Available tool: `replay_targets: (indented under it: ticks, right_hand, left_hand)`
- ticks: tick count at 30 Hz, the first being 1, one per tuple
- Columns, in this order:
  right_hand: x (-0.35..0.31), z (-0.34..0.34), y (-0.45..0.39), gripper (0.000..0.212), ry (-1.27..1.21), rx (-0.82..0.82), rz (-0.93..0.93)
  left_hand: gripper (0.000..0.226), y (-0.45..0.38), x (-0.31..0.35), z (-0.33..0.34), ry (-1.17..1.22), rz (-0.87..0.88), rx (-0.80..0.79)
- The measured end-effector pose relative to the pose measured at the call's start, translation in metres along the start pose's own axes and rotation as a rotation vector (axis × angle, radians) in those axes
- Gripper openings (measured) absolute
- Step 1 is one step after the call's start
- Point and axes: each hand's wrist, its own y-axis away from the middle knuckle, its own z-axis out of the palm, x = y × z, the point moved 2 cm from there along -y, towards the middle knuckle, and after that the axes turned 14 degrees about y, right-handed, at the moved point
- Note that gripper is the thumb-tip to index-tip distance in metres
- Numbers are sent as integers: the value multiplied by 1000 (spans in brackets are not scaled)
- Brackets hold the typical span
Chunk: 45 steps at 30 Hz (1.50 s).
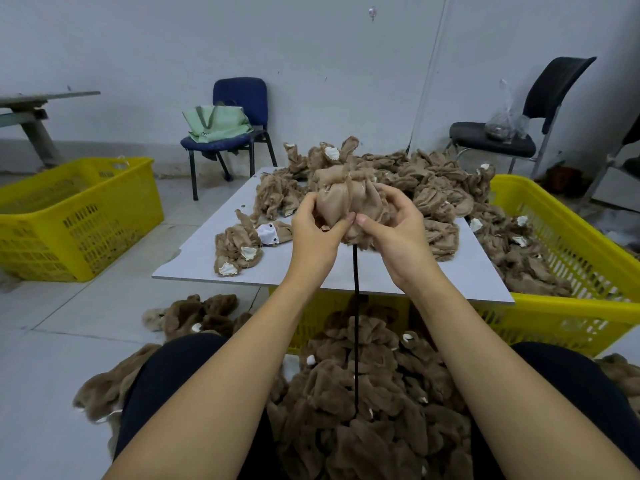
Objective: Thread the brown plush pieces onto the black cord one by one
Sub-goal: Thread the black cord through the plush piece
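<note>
**Threading well under way, with a big heap waiting**

At the centre of the frame, the left hand [317, 233] and the right hand [388, 230] are both gripping one brown plush piece [341, 206], fingers curled into its fabric and thumbs nearly meeting underneath. The black cord [355, 306] is hanging straight down from under that piece and running into a large bunch of plush [363, 393] at the bottom centre, between the person's knees; judging by this, many pieces are already strung. Whether the cord is passing through the held piece cannot be told.

Plenty seems left: a loose pile [398, 174] is lying on the counter [194, 268] behind the hands, and more is filling the yellow basket [588, 271] at the right.
</note>
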Motion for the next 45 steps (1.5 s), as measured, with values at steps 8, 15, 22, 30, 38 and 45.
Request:
replay_targets:
  ticks: [8, 15, 22, 30, 38, 45]
  right_hand:
    - [7, 0, -2, 43, 14, 38, -13]
    - [10, 4, -10, 42, 78, -74, 158]
    - [31, 11, -6, 56, 425, -56, 142]
    - [17, 8, -10, 34, 231, -10, 17]
    - [20, 7, -8, 34, -20, 50, 109]
    - [-3, 1, -9, 59, -20, 50, 49]
  left_hand:
    - [29, 3, -4, 4, -71, 71, -66]
    - [35, 10, -20, 7, -85, -22, -157]
    - [40, 23, -46, 10, -186, -259, -324]
    - [39, 12, -20, 14, 0, -178, -200]
    - [29, 47, -45, 17, -158, -544, -364]
    - [39, 65, -50, 27, -189, -559, -269]
